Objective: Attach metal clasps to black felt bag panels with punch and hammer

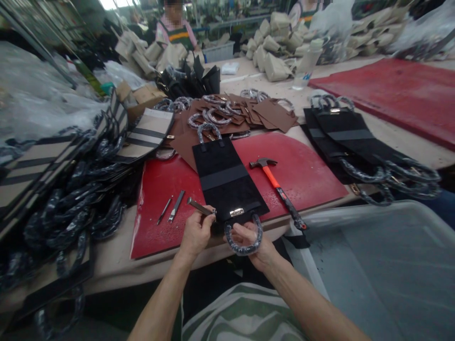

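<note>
In front of me a black bag panel (231, 177) lies partly on the red board (161, 184), its near end past the board's edge. A plastic-wrapped handle is fixed at each end, and a shiny metal clasp plate (236, 212) sits by the near one. My left hand (196, 232) is closed around a short metal rod (199, 206) beside the panel's left edge. My right hand (256, 244) grips the panel's near end from below, with its thumb over the edge inside the near handle (244, 250). Some right fingers are hidden.
A claw hammer (272, 177) lies right of the panel; two slim metal tools (177, 206) lie left. Brown panels (273, 113) are piled behind, striped panels (35, 161) at left, black panels (341, 132) at right. A grey bin (384, 251) stands near right. A co-worker (176, 28) is across the table.
</note>
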The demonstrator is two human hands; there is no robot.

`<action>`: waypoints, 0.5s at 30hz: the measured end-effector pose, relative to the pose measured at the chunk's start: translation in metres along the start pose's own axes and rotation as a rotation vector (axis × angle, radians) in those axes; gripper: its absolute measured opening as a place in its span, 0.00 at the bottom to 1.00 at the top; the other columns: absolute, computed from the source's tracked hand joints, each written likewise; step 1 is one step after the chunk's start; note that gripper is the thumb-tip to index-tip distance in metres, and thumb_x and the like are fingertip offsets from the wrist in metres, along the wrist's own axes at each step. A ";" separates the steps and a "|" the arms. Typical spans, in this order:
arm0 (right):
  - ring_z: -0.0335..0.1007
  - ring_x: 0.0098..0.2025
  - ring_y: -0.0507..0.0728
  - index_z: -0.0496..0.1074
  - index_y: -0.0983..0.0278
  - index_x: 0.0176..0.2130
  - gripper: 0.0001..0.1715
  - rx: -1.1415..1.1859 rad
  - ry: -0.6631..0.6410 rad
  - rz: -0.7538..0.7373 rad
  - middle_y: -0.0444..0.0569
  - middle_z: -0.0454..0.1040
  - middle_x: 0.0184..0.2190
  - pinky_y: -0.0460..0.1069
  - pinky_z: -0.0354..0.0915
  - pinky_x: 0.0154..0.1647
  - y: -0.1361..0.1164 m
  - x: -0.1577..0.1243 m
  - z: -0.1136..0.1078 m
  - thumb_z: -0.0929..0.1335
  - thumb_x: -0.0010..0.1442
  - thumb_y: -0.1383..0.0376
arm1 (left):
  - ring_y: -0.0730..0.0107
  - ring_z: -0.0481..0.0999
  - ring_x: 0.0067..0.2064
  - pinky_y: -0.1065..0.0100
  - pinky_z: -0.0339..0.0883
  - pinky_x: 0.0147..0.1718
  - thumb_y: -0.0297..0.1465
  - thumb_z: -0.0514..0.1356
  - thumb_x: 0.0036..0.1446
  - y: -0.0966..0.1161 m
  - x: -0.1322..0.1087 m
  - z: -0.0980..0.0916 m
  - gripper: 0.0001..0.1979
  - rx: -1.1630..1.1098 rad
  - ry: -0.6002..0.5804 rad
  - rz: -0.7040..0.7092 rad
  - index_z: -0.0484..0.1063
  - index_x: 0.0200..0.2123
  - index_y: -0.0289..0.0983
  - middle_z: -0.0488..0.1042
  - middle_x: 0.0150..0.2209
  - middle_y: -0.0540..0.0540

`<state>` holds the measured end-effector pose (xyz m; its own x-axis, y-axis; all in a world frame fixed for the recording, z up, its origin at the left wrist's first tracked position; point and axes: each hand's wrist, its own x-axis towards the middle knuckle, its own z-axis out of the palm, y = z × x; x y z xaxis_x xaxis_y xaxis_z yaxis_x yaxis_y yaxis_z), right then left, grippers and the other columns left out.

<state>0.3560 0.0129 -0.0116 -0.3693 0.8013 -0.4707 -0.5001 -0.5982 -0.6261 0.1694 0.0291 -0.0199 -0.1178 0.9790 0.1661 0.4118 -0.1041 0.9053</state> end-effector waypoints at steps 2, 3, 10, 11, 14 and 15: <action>0.76 0.31 0.57 0.73 0.70 0.30 0.24 -0.019 0.017 0.063 0.54 0.78 0.29 0.48 0.70 0.29 -0.003 0.008 0.009 0.79 0.47 0.53 | 0.63 0.78 0.41 0.63 0.72 0.42 0.32 0.58 0.60 0.002 0.003 -0.002 0.08 -0.048 -0.018 -0.040 0.73 0.41 0.37 0.78 0.39 0.44; 0.75 0.28 0.57 0.73 0.70 0.29 0.24 -0.049 0.034 0.103 0.54 0.77 0.27 0.47 0.69 0.27 -0.004 0.012 0.013 0.79 0.48 0.53 | 0.63 0.78 0.41 0.64 0.71 0.41 0.32 0.58 0.60 0.003 0.005 -0.003 0.08 -0.061 -0.028 -0.056 0.73 0.40 0.37 0.78 0.39 0.44; 0.72 0.21 0.55 0.72 0.68 0.36 0.21 -0.202 0.165 0.132 0.46 0.75 0.22 0.44 0.63 0.18 0.000 0.025 0.034 0.78 0.44 0.62 | 0.66 0.76 0.39 0.67 0.69 0.39 0.32 0.57 0.59 0.011 0.010 -0.010 0.09 -0.079 -0.053 -0.112 0.73 0.40 0.35 0.77 0.38 0.45; 0.73 0.22 0.55 0.73 0.67 0.37 0.22 -0.213 0.185 0.103 0.45 0.75 0.23 0.45 0.64 0.18 0.001 0.025 0.035 0.78 0.42 0.63 | 0.66 0.76 0.39 0.67 0.69 0.39 0.33 0.57 0.59 0.011 0.010 -0.011 0.09 -0.098 -0.048 -0.120 0.73 0.40 0.35 0.77 0.38 0.45; 0.73 0.22 0.54 0.75 0.69 0.32 0.16 -0.210 0.203 0.100 0.49 0.76 0.23 0.44 0.64 0.20 0.005 0.025 0.035 0.76 0.41 0.65 | 0.67 0.77 0.40 0.67 0.69 0.40 0.33 0.58 0.59 0.011 0.011 -0.014 0.09 -0.147 -0.046 -0.121 0.73 0.40 0.35 0.77 0.38 0.45; 0.72 0.22 0.53 0.75 0.70 0.29 0.13 -0.201 0.195 0.128 0.51 0.76 0.23 0.44 0.64 0.21 0.006 0.025 0.033 0.75 0.42 0.65 | 0.67 0.77 0.40 0.67 0.69 0.40 0.33 0.58 0.59 0.012 0.011 -0.015 0.08 -0.157 -0.046 -0.118 0.73 0.39 0.35 0.77 0.38 0.45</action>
<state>0.3180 0.0297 -0.0061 -0.2523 0.7151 -0.6519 -0.2872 -0.6987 -0.6552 0.1593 0.0361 -0.0017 -0.1145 0.9926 0.0405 0.2511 -0.0105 0.9679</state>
